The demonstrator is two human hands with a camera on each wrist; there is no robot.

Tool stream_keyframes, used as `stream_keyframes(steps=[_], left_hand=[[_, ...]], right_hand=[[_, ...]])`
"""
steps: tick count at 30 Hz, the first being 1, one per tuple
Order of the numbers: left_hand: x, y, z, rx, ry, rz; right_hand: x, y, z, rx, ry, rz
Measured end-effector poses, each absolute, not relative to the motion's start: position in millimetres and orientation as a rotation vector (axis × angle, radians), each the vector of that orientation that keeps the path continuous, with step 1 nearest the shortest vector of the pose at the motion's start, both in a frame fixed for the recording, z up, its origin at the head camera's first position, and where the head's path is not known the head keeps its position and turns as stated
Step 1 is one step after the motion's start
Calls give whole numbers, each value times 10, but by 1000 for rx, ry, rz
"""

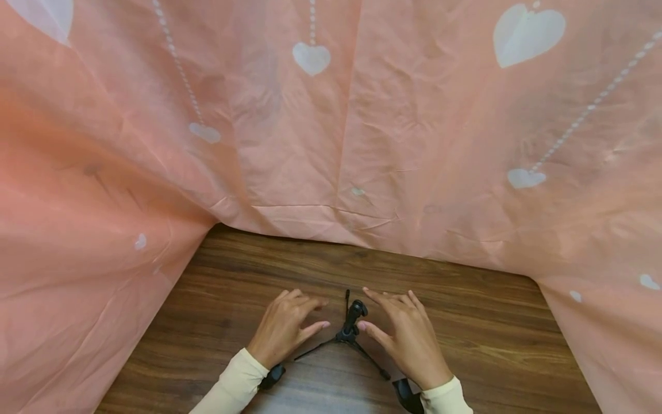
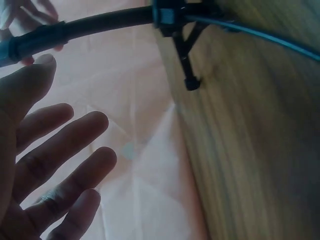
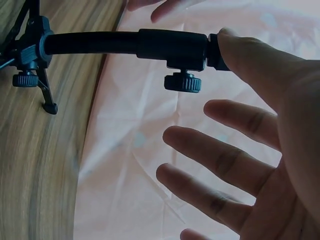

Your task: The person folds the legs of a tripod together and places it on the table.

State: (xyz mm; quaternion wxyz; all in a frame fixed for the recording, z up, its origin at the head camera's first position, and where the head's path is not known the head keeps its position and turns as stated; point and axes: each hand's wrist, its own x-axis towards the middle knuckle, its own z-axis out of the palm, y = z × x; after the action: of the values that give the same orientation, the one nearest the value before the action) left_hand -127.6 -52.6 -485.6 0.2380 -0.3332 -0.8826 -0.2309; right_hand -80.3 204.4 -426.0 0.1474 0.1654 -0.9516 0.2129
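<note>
Pink cloth (image 1: 414,144): in the head view, it hung printed with white hearts (image 1: 311,60) around a wood-grain surface (image 1: 491,322).
Black tripod (image 1: 354,315): it stood on that surface between the hands, its legs (image 1: 370,361) spread.
Left hand (image 1: 285,326): thumb and fingers were apart, holding nothing, just beside the tripod.
Right hand (image 1: 412,336): thumb and fingers were likewise apart, on the other side.
Sleeves (image 1: 233,384): both were cream.
Left thumb (image 2: 30,90): in the left wrist view, it lay near the column's end; contact was unclear.
Knob (image 3: 183,82): in the right wrist view, it projected from the column, whose end the right thumb (image 3: 250,55) overlapped; I could not tell whether they touched.
</note>
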Motion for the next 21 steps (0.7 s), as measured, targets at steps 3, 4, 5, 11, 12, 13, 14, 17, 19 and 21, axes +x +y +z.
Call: stream_keyframes(steps=[3,4,5,11,12,13,14,17,19,21], left_hand=[[-1254,-512,-4932,-908,-2430,-657],[-1245,-508,-4956,-906,-2436,-670],[-1237,-505,-4982,-905,-2443,-678],[-1222,-502,-5131,-910,-2494,-716],[-1221,-502,-5156,-909,-2499,-717],[-1219,-501,-5182,-903,-2502,-711],[-1217,-499,-5205,-902,-2507,-716],[-1208,-489,-5276,-898,-2524,-717],[-1199,-479,-5315,-902,-2537,-721],[-1185,-466,-5353,-910,-2546,-727]], right_hand=[[-811,2026,-4277,480,-2731,628],[-810,2019,-4282,479,-2728,639],[-810,2010,-4284,482,-2724,650],[-821,1955,-4297,498,-2700,693],[-826,1949,-4303,499,-2700,696],[-831,1943,-4308,500,-2699,699],[-835,1937,-4311,499,-2701,704],[-845,1920,-4327,499,-2704,716],[-849,1909,-4340,502,-2697,714],[-849,1898,-4352,503,-2685,709]])
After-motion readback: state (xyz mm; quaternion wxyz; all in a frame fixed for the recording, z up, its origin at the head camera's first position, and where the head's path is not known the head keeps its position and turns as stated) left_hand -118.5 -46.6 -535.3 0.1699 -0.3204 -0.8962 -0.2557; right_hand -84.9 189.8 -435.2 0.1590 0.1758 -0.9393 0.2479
